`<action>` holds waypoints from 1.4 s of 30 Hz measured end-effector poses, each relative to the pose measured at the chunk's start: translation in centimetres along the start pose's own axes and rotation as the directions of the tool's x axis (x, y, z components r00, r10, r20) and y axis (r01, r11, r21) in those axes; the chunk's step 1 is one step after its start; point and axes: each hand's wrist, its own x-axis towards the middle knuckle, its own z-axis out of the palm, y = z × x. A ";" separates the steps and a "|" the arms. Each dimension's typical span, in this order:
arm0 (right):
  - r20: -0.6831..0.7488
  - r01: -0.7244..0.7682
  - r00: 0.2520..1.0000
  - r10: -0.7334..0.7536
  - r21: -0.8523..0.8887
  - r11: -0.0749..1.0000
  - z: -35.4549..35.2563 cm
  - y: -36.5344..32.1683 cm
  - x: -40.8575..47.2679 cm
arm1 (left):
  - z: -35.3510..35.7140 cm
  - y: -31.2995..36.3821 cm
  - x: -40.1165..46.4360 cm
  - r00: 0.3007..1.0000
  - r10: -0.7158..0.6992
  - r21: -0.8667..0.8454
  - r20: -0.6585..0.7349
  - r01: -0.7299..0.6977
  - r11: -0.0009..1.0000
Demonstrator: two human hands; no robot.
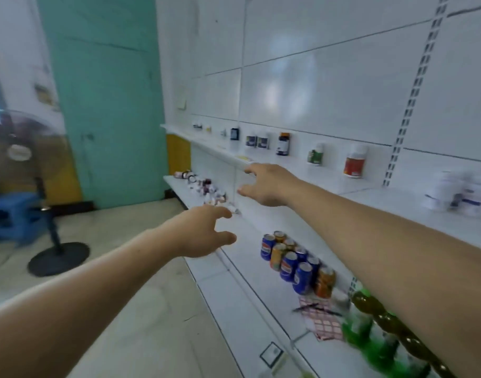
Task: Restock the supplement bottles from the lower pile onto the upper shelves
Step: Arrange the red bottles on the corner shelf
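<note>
A pile of small supplement bottles [203,186] lies toppled on the lower white shelf [179,186] at the far left end of the rack. Both my arms stretch out toward it. My left hand [203,230] hovers with spread fingers just short of the nearest bottles and holds nothing. My right hand [266,184] is higher, fingers spread, in front of the upper shelf's edge [225,154], and is empty too. Upright bottles stand spaced along the upper shelf: a dark one [283,144], a green-labelled one [315,154], a red-labelled one [354,161].
Blue and orange drink cans [293,263] stand in rows on a lower shelf, with a pink sheet [321,320] and green bottles [370,331] nearby. White bottles [457,195] sit at right. A standing fan [37,186] and a blue stool [12,214] occupy the floor at left.
</note>
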 end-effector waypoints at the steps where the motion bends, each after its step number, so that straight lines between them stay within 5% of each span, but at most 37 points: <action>1: 0.026 0.021 0.999 -0.021 0.009 1.000 1.6 -1.1 2.1 | 0.1 -2.3 0.5 0.999 -0.038 -0.006 -0.005 0.038 0.999; 18: 0.206 -0.039 0.978 0.030 0.036 0.999 21.7 1.5 37.8 | 3.7 -27.3 27.3 0.976 -0.198 -0.006 0.086 0.199 0.980; 30: 0.263 -0.234 0.941 0.212 0.053 0.971 36.8 -0.9 62.8 | 5.5 -51.8 48.0 0.980 -0.131 -0.140 0.148 0.152 0.978; 42: 0.287 -0.444 0.863 0.416 0.038 0.895 47.4 0.5 85.0 | 6.6 -70.9 70.7 0.925 -0.007 -0.071 0.380 0.037 0.997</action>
